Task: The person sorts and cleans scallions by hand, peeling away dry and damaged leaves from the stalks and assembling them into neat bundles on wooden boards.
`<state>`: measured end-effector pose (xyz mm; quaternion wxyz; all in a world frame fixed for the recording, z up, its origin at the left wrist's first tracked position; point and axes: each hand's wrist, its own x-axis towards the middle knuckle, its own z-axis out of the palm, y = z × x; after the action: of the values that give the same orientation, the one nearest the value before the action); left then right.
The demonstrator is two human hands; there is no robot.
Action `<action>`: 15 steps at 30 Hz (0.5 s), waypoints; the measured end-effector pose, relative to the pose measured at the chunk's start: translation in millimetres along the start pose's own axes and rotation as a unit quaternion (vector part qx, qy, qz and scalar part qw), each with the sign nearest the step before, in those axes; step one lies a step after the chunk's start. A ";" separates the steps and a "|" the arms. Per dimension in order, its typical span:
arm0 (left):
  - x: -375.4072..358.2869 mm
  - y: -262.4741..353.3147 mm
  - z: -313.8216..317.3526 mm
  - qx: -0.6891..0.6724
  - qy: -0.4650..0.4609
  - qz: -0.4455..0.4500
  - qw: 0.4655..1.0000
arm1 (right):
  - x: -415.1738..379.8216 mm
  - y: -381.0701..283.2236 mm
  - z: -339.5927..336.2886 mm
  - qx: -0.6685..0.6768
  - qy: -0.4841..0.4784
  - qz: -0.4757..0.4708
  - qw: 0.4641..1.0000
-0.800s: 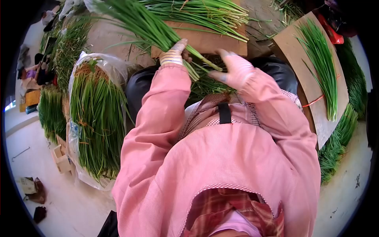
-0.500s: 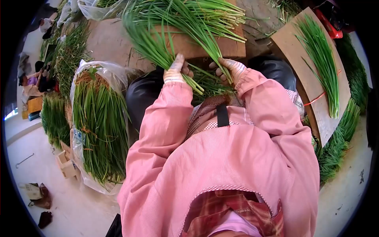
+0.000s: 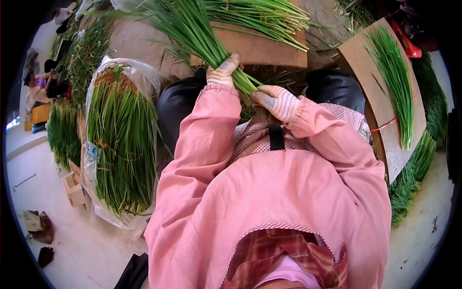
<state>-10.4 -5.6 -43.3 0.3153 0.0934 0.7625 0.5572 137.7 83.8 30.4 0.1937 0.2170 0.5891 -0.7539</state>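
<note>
We see the left hand [image 3: 222, 72], gloved, with its fingers curled tight around a bunch of green stalks [image 3: 192, 30] a little above the cut ends; the fingers are together and clamped on the bunch. The right hand [image 3: 277, 101], also gloved, lies just near and right of the left, its fingers [image 3: 263, 98] laid against the butt ends of the same bunch where they stick out below the left fist; whether they close round the ends or only press on them, we cannot tell.

The bunch's long axis runs from the butt ends at the right hand, through the left fist, and away to the far left, where the leaf tips fan out. The stalks thus lie far and left of both sets of fingers, and the left hand is the nearer to their middle; the right hand has only the ends.

Just beyond the hands lies a cardboard sheet [image 3: 260, 48], bearing a second heap of stalks [image 3: 260, 17] whose axis runs left to right, pale ends toward the right. Well to the left stands a plastic-wrapped sheaf [image 3: 122, 139], its axis near to far. To the right a tilted board [image 3: 353, 53] carries a thin bundle [image 3: 397, 82] lying near to far, with a red band [image 3: 385, 124] across the board's near part. More greens [image 3: 414, 173] are heaped beyond the board at the right edge.
</note>
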 end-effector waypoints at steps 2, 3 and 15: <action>-5.3 3.2 9.3 -0.157 0.099 0.004 0.983 | -8.8 -1.5 -6.2 -0.012 0.015 -0.002 1.000; -4.5 5.9 7.2 -0.196 0.129 0.003 0.972 | -16.5 -6.5 -7.4 -0.018 0.033 -0.001 0.999; 27.8 58.6 -46.9 -0.362 0.251 0.081 0.894 | -50.9 10.8 -82.6 -0.496 0.066 -0.028 0.865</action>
<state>-71.9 -7.8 7.9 0.0794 -0.1083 0.5520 0.8230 194.0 163.5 32.5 0.2147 0.1249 0.9029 -0.3510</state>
